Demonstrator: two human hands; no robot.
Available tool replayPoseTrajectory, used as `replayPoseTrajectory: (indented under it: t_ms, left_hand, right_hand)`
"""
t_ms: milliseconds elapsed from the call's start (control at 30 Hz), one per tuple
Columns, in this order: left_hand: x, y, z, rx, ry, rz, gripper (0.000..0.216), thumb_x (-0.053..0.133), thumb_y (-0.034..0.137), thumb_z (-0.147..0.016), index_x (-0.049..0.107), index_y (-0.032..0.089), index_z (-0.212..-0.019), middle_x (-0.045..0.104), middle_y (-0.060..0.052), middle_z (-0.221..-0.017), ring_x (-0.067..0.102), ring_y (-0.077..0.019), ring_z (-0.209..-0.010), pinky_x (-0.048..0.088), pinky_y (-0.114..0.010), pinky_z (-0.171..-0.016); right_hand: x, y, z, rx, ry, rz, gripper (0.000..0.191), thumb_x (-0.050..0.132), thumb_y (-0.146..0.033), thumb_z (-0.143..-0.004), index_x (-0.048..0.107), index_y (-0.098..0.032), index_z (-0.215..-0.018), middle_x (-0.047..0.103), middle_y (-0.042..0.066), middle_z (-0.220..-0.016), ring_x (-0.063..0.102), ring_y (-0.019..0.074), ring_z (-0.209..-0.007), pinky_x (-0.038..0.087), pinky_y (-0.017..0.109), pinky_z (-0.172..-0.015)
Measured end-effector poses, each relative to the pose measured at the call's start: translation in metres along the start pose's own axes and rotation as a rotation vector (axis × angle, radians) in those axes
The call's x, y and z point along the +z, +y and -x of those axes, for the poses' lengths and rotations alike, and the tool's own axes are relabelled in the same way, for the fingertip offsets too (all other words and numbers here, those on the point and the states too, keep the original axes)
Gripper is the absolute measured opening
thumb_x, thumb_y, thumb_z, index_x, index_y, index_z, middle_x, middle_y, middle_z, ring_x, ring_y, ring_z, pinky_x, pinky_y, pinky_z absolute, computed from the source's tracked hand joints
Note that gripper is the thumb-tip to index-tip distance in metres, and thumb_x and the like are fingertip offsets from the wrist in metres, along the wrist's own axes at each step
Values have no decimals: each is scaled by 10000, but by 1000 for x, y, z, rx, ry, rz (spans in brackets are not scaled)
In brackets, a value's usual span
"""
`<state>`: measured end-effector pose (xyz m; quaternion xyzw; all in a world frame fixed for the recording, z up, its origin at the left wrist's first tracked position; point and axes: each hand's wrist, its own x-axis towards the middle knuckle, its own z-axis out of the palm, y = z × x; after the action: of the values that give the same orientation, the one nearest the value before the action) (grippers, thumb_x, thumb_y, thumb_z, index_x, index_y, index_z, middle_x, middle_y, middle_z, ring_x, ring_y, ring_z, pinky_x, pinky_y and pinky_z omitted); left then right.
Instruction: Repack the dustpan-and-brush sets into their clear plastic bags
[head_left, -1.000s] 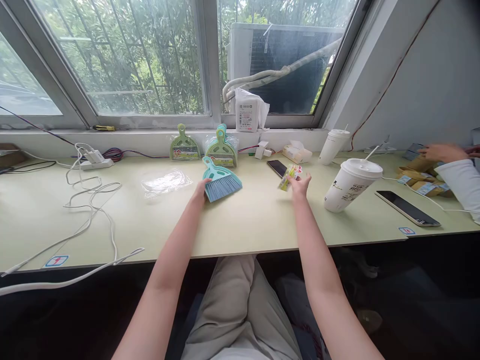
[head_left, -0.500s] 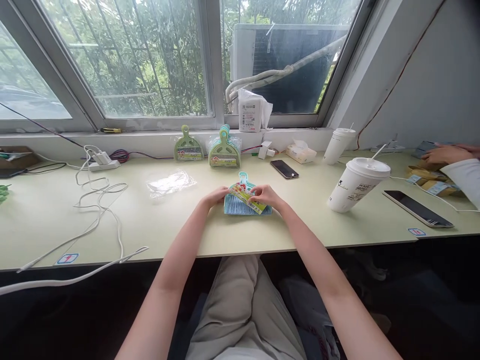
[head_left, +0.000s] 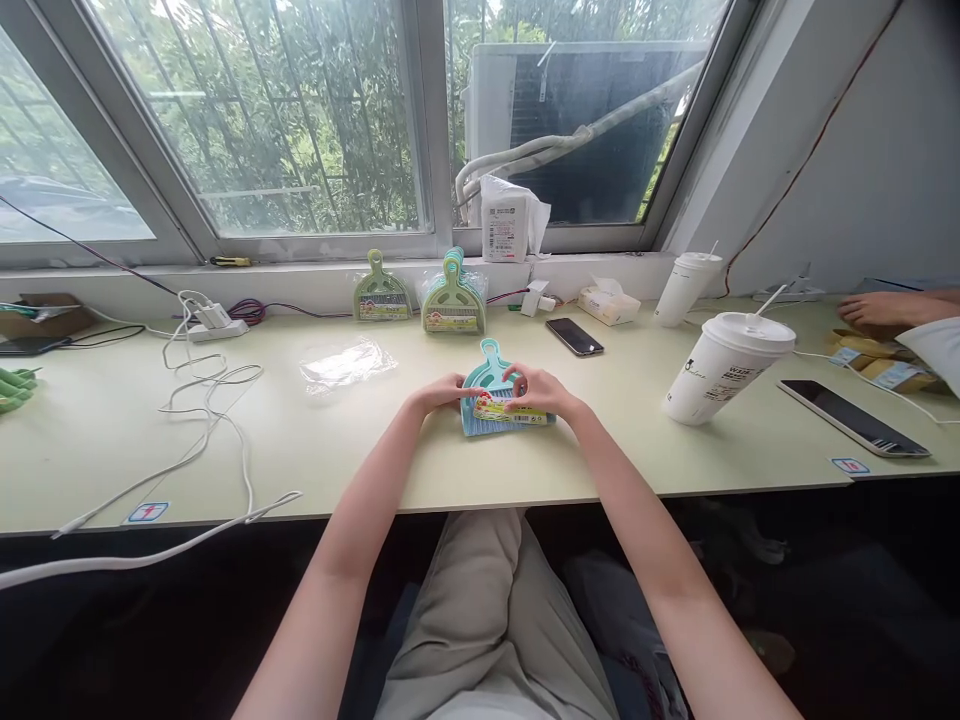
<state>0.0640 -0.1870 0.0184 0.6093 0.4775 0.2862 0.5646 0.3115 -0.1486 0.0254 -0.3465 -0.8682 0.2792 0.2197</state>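
A small light-blue dustpan (head_left: 489, 349) lies on the table in front of me, with blue brush bristles (head_left: 491, 427) showing in its pan. Across the bristles sits a printed label card (head_left: 529, 416), yellow-green with a red picture at its left end. My left hand (head_left: 439, 393) grips the dustpan's left edge, its thumb reaching toward the card's left end. With thumb and forefinger curled together, my right hand (head_left: 547, 392) pinches the card near its middle. The fingers behind the pan are hidden.
Packed green dustpan sets (head_left: 453, 292) stand by the wall. A clear plastic bag (head_left: 349, 366) lies left, near white cables (head_left: 214, 378). To the right are a phone (head_left: 574, 337), a large cup (head_left: 727, 370) and another phone (head_left: 851, 415). Another person's hand (head_left: 874, 310) rests far right.
The label card has turned from a steep slant to nearly level across the bristles. Both hands stay at the dustpan. The whole view has shifted slightly.
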Motion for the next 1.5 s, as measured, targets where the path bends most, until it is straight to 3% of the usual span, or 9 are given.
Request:
replayPoseTrajectory:
  t_ms: [200, 467, 567, 667, 767, 833, 1033, 1200, 1500]
  left_hand:
    - [1, -4, -4, 47, 94, 74, 608, 802, 553, -574, 647, 113, -965, 701, -103, -909, 665, -210, -765, 523, -282, -618]
    - [3, -3, -5, 49, 100, 75, 474, 859, 357, -544, 661, 135, -913, 711, -76, -885, 670, -201, -765, 535, -295, -664]
    - [5, -2, -4, 70, 151, 89, 472, 855, 350, -544, 665, 135, -920, 713, -84, -920, 675, -218, -797, 537, -316, -693]
    - [6, 1, -5, 122, 244, 107, 511, 848, 361, -544, 671, 133, -967, 712, -93, -943, 673, -237, -841, 533, -332, -719]
    - [8, 4, -6, 196, 352, 150, 550, 846, 367, -541, 672, 130, -1005, 711, -102, -957, 667, -248, -871, 525, -338, -735]
    - [10, 6, -6, 241, 415, 183, 554, 841, 376, -550, 674, 130, -1017, 709, -110, -971, 664, -256, -886, 524, -345, -745]
    - [17, 7, -8, 295, 483, 256, 602, 838, 390, -553, 652, 129, -1063, 702, -118, -1007, 658, -266, -934, 526, -375, -803]
    - [19, 9, -5, 243, 434, 241, 643, 814, 447, -581, 619, 142, -1113, 689, -125, -1067, 649, -267, -982, 524, -363, -814]
    - [23, 13, -3, 287, 301, 271, 685, 806, 353, -589, 565, 196, -1210, 649, -107, -1168, 617, -276, -1057, 519, -345, -817]
  right_hand:
    - [4, 2, -2, -75, 205, 181, 120, 765, -303, -689, 720, -258, -791, 710, -20, -847, 593, 140, -736, 377, 238, -635]
    - [14, 7, -10, -211, 222, 243, 109, 760, -294, -720, 740, -267, -823, 695, 15, -900, 594, 201, -910, 416, 331, -840]
    - [13, 2, -6, -172, 306, 315, 196, 776, -344, -703, 730, -288, -885, 630, 42, -1132, 522, 260, -1093, 394, 412, -920]
    - [13, -1, -5, -66, 484, 280, 496, 772, -445, -681, 635, -324, -1142, 455, 58, -1379, 378, 320, -1272, 355, 511, -987]
    - [15, 0, -9, 103, 787, 42, 846, 748, -535, -659, 372, -321, -1386, 263, 81, -1510, 221, 316, -1389, 285, 565, -1065]
    - [18, 3, -12, 197, 883, -245, 898, 718, -560, -674, 284, -295, -1414, 226, 98, -1529, 208, 285, -1411, 287, 530, -1097]
    - [37, 3, -20, 288, 365, -1119, 413, 721, -376, -731, 532, -242, -1073, 632, 45, -1175, 628, 197, -1052, 538, 372, -906]
    - [37, 1, -19, 292, 384, -1241, 294, 733, -222, -730, 573, -200, -975, 697, 28, -1001, 683, 161, -875, 584, 321, -828]
    - [35, 0, -18, 278, 367, -1290, 230, 694, -199, -770, 588, -180, -974, 696, 45, -1051, 678, 167, -949, 574, 319, -894]
